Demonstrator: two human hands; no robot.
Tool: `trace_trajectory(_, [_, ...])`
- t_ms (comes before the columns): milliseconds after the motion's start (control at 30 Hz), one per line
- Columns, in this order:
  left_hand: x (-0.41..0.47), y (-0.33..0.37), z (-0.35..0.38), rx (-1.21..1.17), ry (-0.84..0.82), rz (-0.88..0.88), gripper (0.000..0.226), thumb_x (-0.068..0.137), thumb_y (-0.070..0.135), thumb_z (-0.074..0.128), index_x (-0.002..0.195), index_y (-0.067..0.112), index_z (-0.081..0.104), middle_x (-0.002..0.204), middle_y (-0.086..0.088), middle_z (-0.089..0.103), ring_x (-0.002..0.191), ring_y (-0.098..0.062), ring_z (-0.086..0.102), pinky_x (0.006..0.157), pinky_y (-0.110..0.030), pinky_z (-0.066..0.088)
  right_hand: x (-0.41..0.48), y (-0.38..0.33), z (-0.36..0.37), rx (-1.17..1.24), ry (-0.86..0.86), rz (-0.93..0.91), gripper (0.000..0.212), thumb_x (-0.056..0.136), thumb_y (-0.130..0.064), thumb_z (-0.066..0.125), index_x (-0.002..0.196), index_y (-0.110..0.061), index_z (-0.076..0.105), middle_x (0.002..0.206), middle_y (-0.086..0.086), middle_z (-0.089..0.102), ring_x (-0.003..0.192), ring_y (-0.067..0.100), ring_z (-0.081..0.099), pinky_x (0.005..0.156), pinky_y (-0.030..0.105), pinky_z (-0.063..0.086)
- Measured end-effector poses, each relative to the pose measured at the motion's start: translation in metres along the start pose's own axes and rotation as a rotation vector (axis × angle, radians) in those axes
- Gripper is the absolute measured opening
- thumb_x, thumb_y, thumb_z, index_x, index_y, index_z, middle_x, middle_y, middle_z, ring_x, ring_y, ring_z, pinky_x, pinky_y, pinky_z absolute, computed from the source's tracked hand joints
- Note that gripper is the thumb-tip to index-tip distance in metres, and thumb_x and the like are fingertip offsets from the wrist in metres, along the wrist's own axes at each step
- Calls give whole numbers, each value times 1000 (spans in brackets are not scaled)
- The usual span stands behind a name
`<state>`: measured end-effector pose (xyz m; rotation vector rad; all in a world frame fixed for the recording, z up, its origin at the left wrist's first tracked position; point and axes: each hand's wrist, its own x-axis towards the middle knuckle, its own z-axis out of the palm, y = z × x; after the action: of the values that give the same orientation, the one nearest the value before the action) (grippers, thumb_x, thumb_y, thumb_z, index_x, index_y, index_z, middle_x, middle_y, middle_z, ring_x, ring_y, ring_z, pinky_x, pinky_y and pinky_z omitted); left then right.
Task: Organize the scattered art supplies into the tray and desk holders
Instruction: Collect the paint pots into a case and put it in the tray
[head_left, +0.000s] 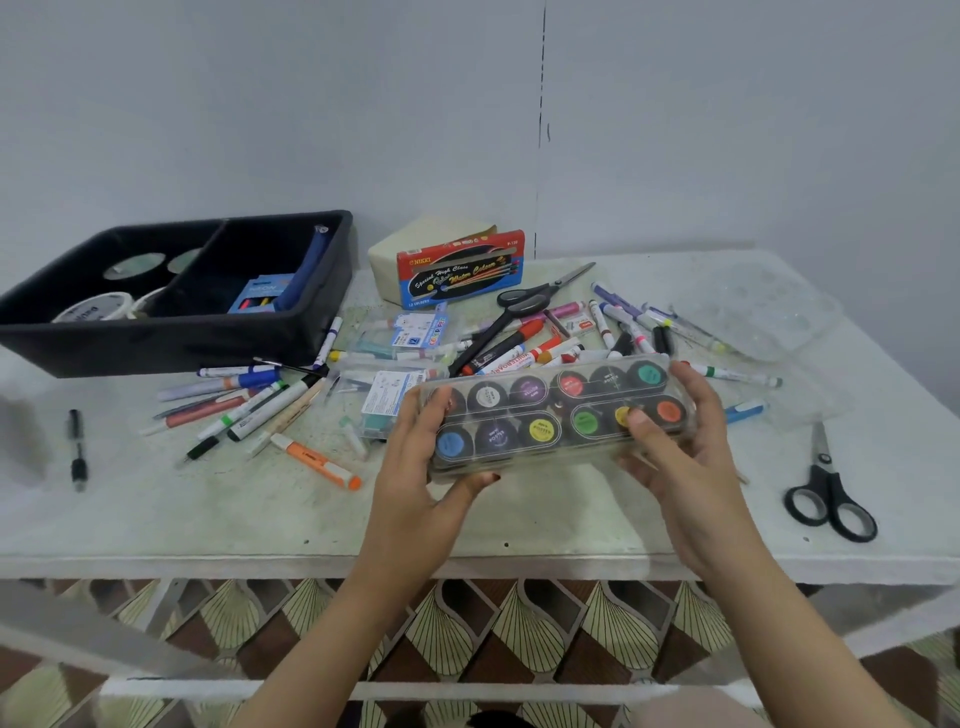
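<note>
- Pale grey wall backs a white, paint-flecked table (208, 519).
- The left hand (421, 457) clasps the left end of a clear paint case (556, 415), fingers on the lid and thumb at the near edge.
- The right hand (675, 457) grasps the right end, thumb on the lid and fingers curled round the far side.
- The case is held over the middle of the table, right end slightly higher, showing two rows of coloured pots.
- Just behind it lies a heap of markers (519, 353), with long scissors (530, 301) on top.
- An orange highlighter (317, 460) lies to the left of the case.
- Small black-handled scissors (831, 493) lie well apart on the right.
- A red watercolour box (462, 270) stands at the back.
- At far left a black tray (171, 343) holds tape rolls (98, 306) in one compartment and a blue box (260, 296) in the other.
</note>
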<state>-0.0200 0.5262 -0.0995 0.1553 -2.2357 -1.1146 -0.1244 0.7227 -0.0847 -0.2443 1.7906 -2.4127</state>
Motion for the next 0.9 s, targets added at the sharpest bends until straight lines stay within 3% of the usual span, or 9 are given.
trace_trajectory(67, [3,1,-2,-6,8,-11,74,74,35,69,137,37,31,149,-1,33,142,-6,19,108,-35,38,6,-2,2,27,-17,42,54,84,-6,61,127,-35,47,99,-7,68,82,9,67,64,24,56])
trace_trajectory(133, [7,1,-9,-26,-17,-28,75,71,41,77,135,39,36,148,2,35,140,-4,24,98,-26,46,13,-5,5,50,-26,84,53,84,-2,60,127,-31,49,95,-7,68,74,8,67,57,23,54])
trace_trajectory(200, [13,1,-19,-113,-62,-79,71,69,46,77,131,39,44,141,6,40,132,-2,35,89,-14,47,21,-8,9,55,-42,114,53,84,0,60,127,-30,51,97,-3,68,73,11,66,59,26,54])
trace_trajectory(333, [32,5,-44,-375,-109,-288,47,77,42,65,123,41,51,127,12,55,116,-2,53,78,-11,48,42,-21,21,9,-151,136,54,81,2,61,123,-31,56,97,-3,69,77,16,67,60,30,53])
trace_trajectory(433, [53,5,-67,-494,-377,-463,41,79,30,67,117,40,56,117,1,64,94,-9,66,60,-12,49,56,-26,40,-3,-287,180,50,81,3,59,119,-29,58,98,1,70,80,23,67,68,39,54])
trace_trajectory(567, [71,-7,-95,-716,-584,-552,60,64,26,71,122,35,57,120,-8,65,103,-32,64,78,-33,56,70,-29,79,-15,-436,245,51,83,4,56,122,-28,57,91,3,69,70,15,67,49,25,53])
trace_trajectory(633, [75,-14,-106,-732,-541,-541,61,64,23,72,122,37,56,119,-10,65,102,-35,64,79,-35,56,74,-27,102,39,-415,233,57,79,1,60,127,-30,53,94,2,70,71,15,68,49,25,52])
trace_trajectory(767, [83,-28,-129,-722,-382,-506,55,73,13,67,123,33,56,115,-9,67,98,-30,66,72,-31,56,72,-14,154,-5,-423,165,69,82,-11,63,135,-47,39,111,10,68,95,23,69,78,43,56])
trace_trajectory(900, [98,-49,-153,-613,-243,-436,50,78,9,64,123,30,59,117,-6,67,106,-28,64,87,-37,54,61,2,212,-103,-522,197,53,89,-14,62,129,-45,47,112,12,63,92,19,68,68,30,57])
